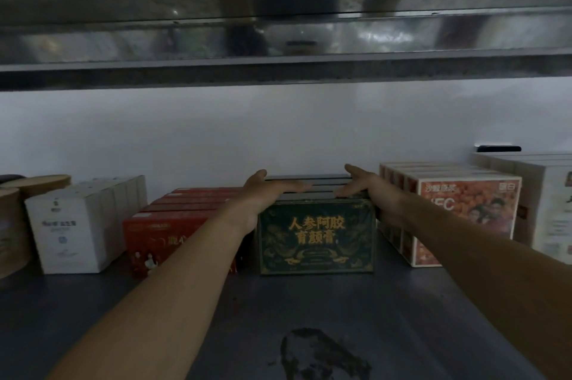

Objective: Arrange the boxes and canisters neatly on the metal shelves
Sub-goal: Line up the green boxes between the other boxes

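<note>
A row of dark green boxes point(316, 237) with gold lettering stands in the middle of the metal shelf point(309, 311). My left hand point(263, 194) lies flat on the top left of that row, fingers straight and pointing right. On the top right of the same row rests my right hand point(365, 190), fingers straight and pointing left. Red boxes point(161, 224) stand to the left of the green ones, with white boxes point(77, 224) and tan canisters point(12, 218) further left. Orange and white boxes point(461, 212) stand to the right.
More white boxes point(554, 212) fill the far right. Another metal shelf point(278, 32) hangs close overhead. A white wall backs the shelf. The front of the shelf surface carries a dark stain point(322, 355).
</note>
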